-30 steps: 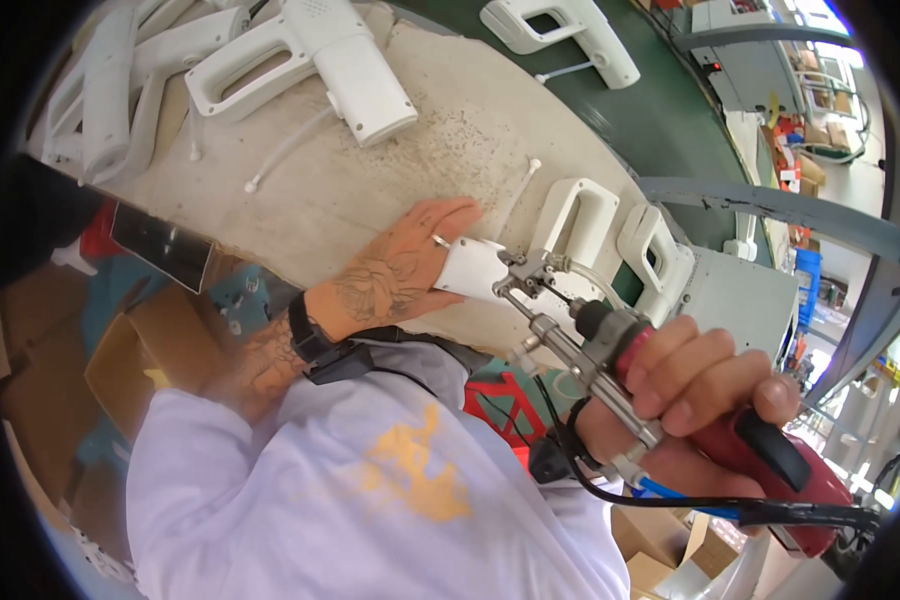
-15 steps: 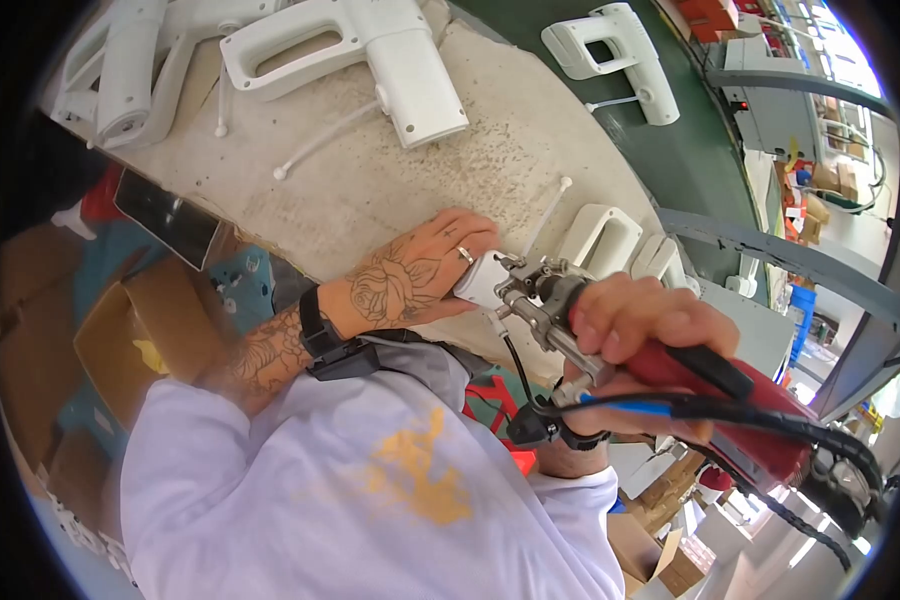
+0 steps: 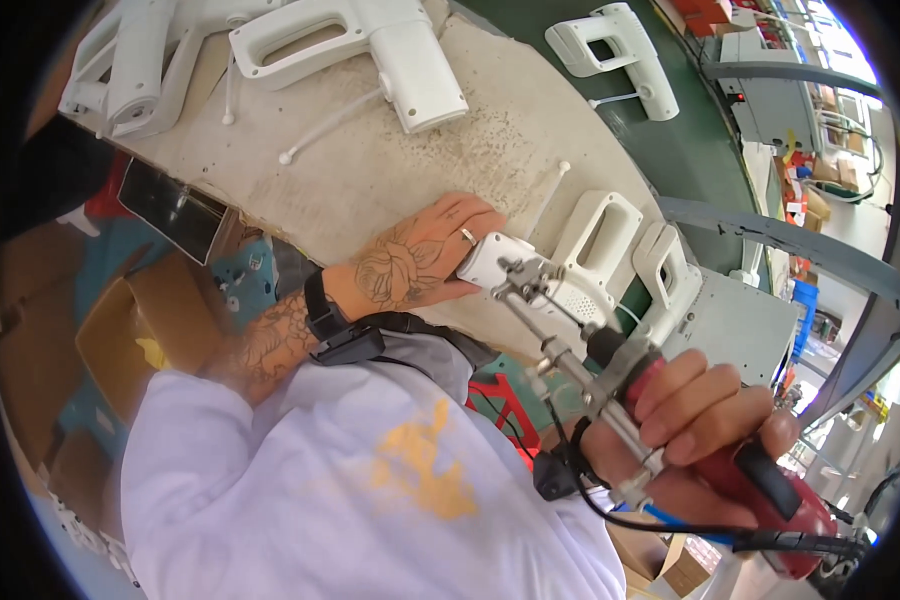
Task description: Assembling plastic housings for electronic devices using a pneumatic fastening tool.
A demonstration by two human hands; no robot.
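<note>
My left hand (image 3: 410, 262) lies at the near end of a white plastic handheld-device housing (image 3: 510, 250), its fingers and thumb closed around that end on the worktop. A looped handle of the same white plastic stands at the housing's far side. My right hand (image 3: 705, 425) is wrapped around a red power screwdriver (image 3: 805, 505) with a metal screw-feed attachment, a black cable and a blue tube. The attachment's metal nose (image 3: 518, 278) is over the housing, close to my left fingers. Whether the nose touches the plastic, I cannot tell.
More white housings lie on the worn beige worktop (image 3: 370, 190), one large piece (image 3: 420, 75) at the back. Another (image 3: 620, 55) rests on the green surface (image 3: 590, 110). A grey metal bar (image 3: 790, 240) crosses at right. A cardboard box (image 3: 135, 335) stands low at left.
My right hand and the screwdriver have moved right and toward me. More of the white housing now shows beneath the attachment. My left hand stays almost where it was.
</note>
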